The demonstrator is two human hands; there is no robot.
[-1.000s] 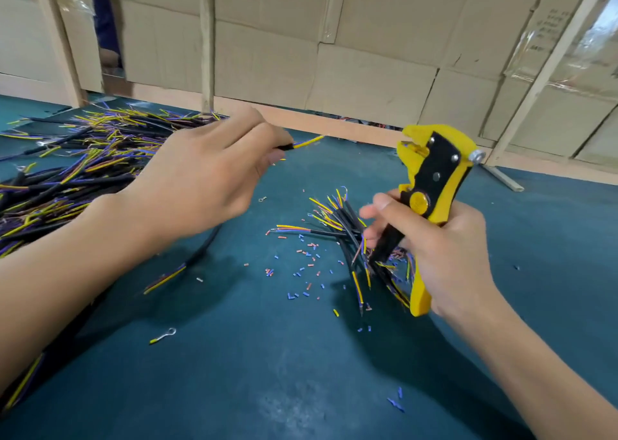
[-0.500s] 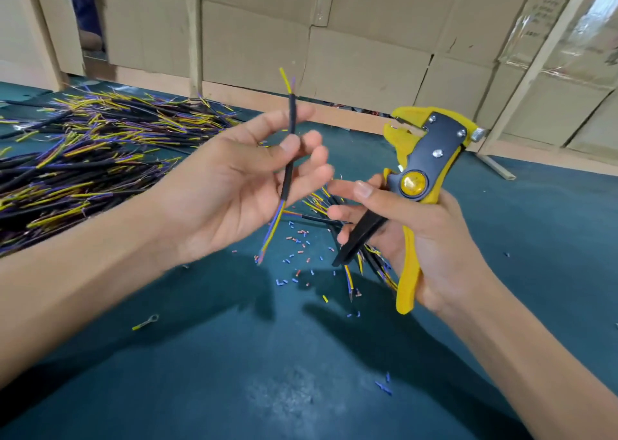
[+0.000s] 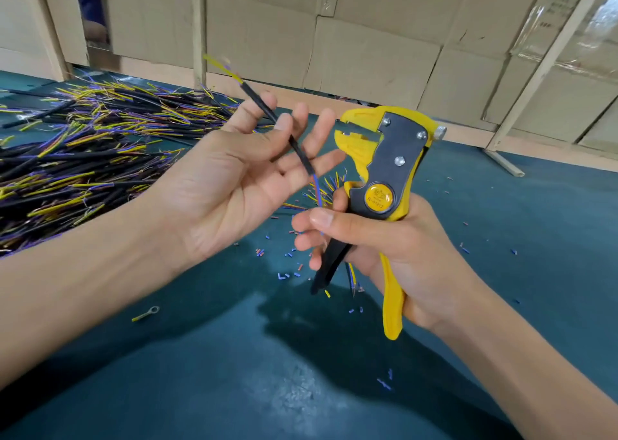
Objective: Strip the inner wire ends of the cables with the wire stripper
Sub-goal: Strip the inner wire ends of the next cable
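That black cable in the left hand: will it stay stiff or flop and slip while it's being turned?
The cable looks fairly stiff: it runs straight across the left hand. It may slip, since the fingers are nearly straight. The wires at its end look thinner and likelier to bend.

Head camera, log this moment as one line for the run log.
left hand: pinches black cable | right hand: grips wire stripper | stripper: not on wire | big cable pile: left
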